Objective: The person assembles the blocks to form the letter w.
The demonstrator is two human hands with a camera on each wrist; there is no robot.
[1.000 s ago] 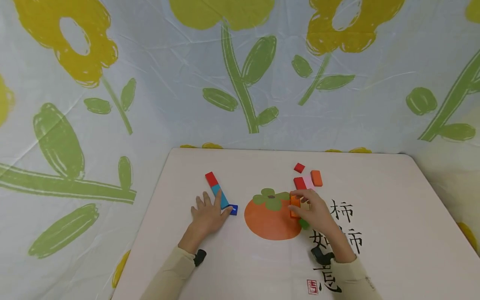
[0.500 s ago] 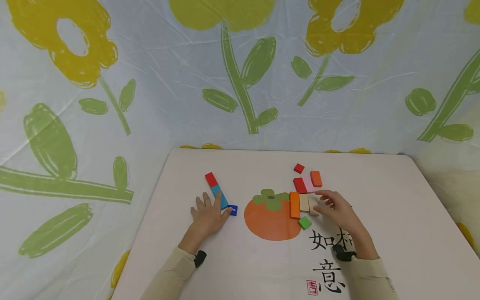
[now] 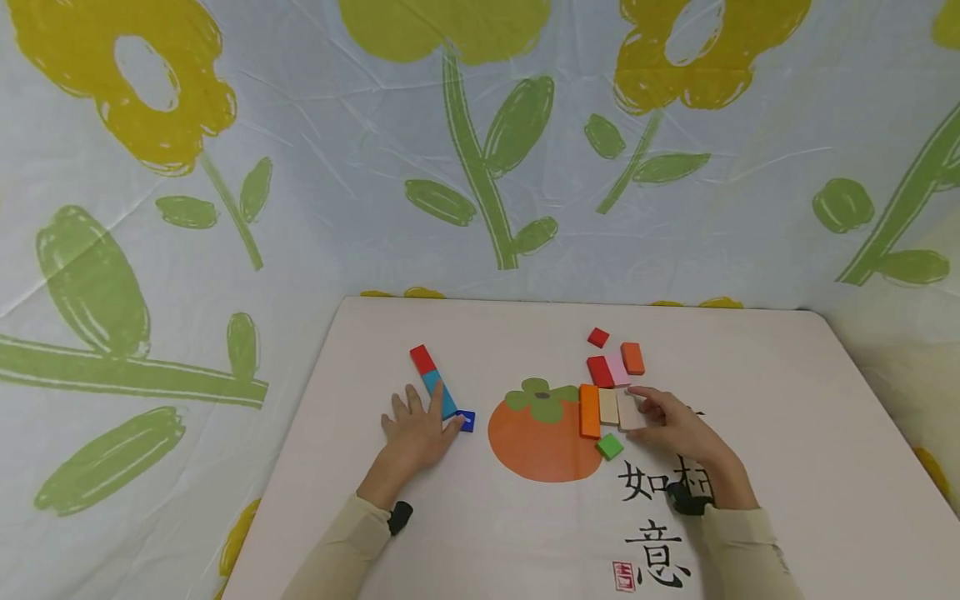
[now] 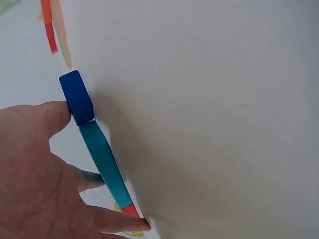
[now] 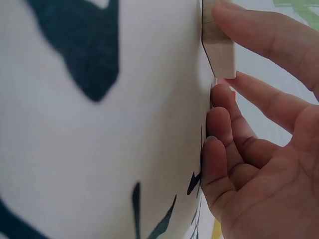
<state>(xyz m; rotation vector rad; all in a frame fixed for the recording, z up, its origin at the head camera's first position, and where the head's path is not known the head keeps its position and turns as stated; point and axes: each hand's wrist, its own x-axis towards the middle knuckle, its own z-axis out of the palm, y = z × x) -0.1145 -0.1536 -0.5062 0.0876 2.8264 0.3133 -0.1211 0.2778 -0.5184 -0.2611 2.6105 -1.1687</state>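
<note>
Pale table (image 3: 510,533): left hand (image 3: 416,429) spread, right hand (image 3: 678,425) pinching wooden block (image 3: 628,412); green block (image 3: 610,447): head view only.

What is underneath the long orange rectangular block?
The printed orange persimmon reaches the block on its left and shows past its near end; whatever is covered cannot be seen.

I take this for a small play or craft corner screened off with cloth; whether it is in a home or a studio, I can't tell. My head view shows flowered cloth (image 3: 337,125) hanging beyond the left fingers (image 3: 434,404) and the right fingers (image 3: 651,392), and down either side. Below them I see a pale worktop (image 3: 517,537), a fruit picture (image 3: 536,454) between them, brush characters (image 3: 656,553) nearer me, and toy blocks (image 3: 589,411) beside them.
</note>
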